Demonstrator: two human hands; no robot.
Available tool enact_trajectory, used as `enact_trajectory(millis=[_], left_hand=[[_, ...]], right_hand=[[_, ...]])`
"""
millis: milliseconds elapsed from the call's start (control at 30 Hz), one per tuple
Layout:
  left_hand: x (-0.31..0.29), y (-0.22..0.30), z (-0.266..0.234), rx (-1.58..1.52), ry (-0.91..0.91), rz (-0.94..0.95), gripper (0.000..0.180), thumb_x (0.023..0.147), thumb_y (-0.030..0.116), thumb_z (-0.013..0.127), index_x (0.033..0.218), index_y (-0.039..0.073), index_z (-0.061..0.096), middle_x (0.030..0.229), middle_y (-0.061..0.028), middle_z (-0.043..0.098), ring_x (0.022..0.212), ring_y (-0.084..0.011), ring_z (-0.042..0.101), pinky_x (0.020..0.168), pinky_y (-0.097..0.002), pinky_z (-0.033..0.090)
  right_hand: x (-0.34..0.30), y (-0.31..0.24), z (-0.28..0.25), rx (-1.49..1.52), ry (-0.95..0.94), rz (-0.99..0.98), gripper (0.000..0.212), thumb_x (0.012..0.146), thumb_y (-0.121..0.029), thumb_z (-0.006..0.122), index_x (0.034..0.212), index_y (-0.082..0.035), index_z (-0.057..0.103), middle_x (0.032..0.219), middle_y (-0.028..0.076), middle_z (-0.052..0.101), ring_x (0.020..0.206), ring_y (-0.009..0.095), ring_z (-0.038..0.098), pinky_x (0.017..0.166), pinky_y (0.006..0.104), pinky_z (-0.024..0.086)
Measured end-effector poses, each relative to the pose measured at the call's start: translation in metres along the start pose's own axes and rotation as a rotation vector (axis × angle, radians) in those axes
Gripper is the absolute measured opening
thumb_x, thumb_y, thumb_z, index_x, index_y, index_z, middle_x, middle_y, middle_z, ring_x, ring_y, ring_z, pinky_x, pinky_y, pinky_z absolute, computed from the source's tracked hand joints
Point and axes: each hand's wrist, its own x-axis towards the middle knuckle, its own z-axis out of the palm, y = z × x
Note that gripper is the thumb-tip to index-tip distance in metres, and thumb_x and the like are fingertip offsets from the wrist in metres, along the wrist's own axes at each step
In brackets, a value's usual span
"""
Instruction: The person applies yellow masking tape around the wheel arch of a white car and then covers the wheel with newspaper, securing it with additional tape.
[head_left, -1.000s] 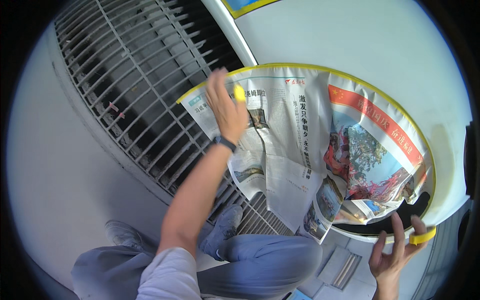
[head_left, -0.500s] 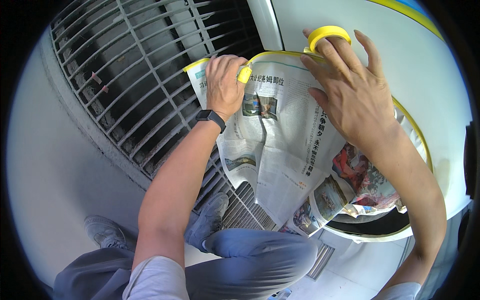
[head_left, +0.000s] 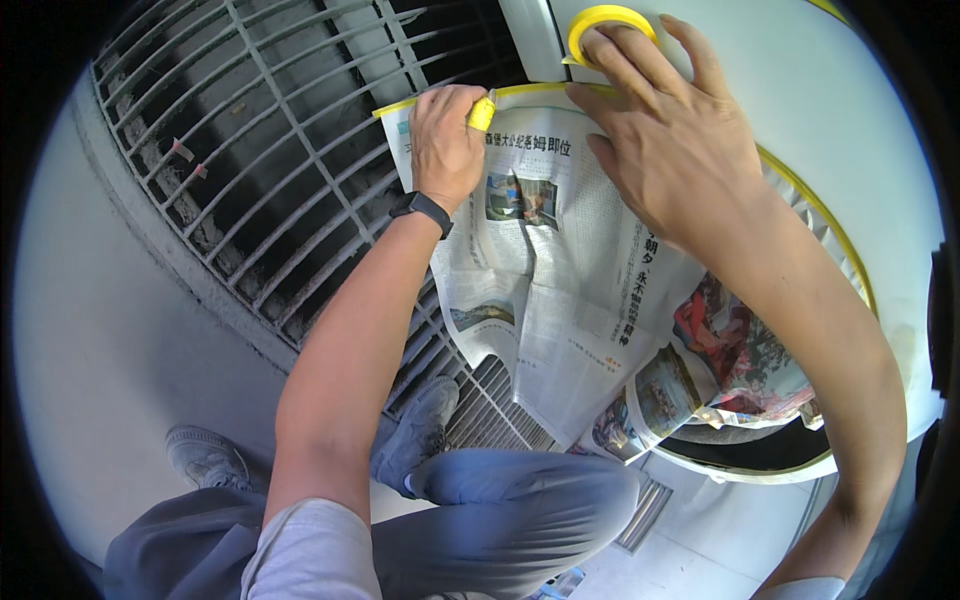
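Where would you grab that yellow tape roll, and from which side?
Probably by the outer rim of the yellow tape roll, from the side farthest from the person: fingers of the right hand occupy its hole, while that far edge is uncovered.

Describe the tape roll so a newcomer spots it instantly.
Find the white panel at upper right, then the right hand before it. That hand holds the tape roll, the only yellow ring; the yellow strip edging the newspaper lies flat.

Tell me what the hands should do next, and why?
Maybe the right hand should press the yellow strip on the newspaper: it's close to that edge, with a yellow tape roll around its fingers, and the left hand touches the newspaper.
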Motion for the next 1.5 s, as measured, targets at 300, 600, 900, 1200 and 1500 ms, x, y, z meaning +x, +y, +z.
enact_trajectory(millis=[300,600,900,1200,1500], left_hand=[[0.01,-0.004,0.001,0.03,-0.06,-0.015,0.026,0.088,0.007,0.065,0.113,0.011,0.07,0.116,-0.0047,0.068,0.117,-0.033,0.055,0.105,-0.0462,0.04],[0.017,-0.002,0.01,0.018,-0.032,-0.004,0.024,0.092,0.013,0.066,0.115,0.012,0.072,0.122,-0.0039,0.065,0.12,-0.0313,0.053,0.107,-0.0452,0.038],[0.02,-0.001,0.019,0.056,0.001,-0.003,0.025,0.093,0.016,0.066,0.117,0.011,0.074,0.125,-0.0052,0.064,0.124,-0.0313,0.051,0.112,-0.0462,0.035],[0.016,-0.002,0.015,0.056,-0.007,-0.032,0.027,0.091,0.011,0.064,0.117,0.014,0.074,0.127,-0.005,0.063,0.125,-0.0313,0.051,0.113,-0.0464,0.034],[0.014,-0.002,0.014,0.083,-0.03,-0.031,0.032,0.089,0.008,0.063,0.119,0.016,0.073,0.128,-0.0044,0.062,0.126,-0.0305,0.051,0.113,-0.0468,0.033]], right_hand=[[0.008,-0.005,0.006,-0.041,-0.037,-0.01,0.039,0.102,-0.03,0.056,0.139,-0.019,0.065,0.154,0.001,0.048,0.15,0.013,0.034,0.129,0.0456,0.014],[0.006,-0.006,0.016,-0.206,-0.031,-0.079,0.042,0.104,-0.034,0.054,0.144,-0.023,0.062,0.152,-0.006,0.048,0.149,0.01,0.033,0.131,0.0435,0.01],[0.012,0.005,0.003,-0.297,-0.059,-0.261,0.054,0.106,-0.035,0.045,0.151,-0.006,0.049,0.154,0.006,0.046,0.144,0.022,0.037,0.128,0.0475,0.016],[0.009,0.005,-0.002,-0.294,-0.099,-0.256,0.053,0.106,-0.038,0.047,0.148,-0.007,0.053,0.149,0.005,0.048,0.142,0.019,0.04,0.13,0.0461,0.018],[0.014,0.006,-0.006,-0.328,-0.135,-0.301,0.05,0.108,-0.038,0.045,0.145,-0.007,0.056,0.147,0.004,0.05,0.142,0.018,0.04,0.13,0.0454,0.017]])
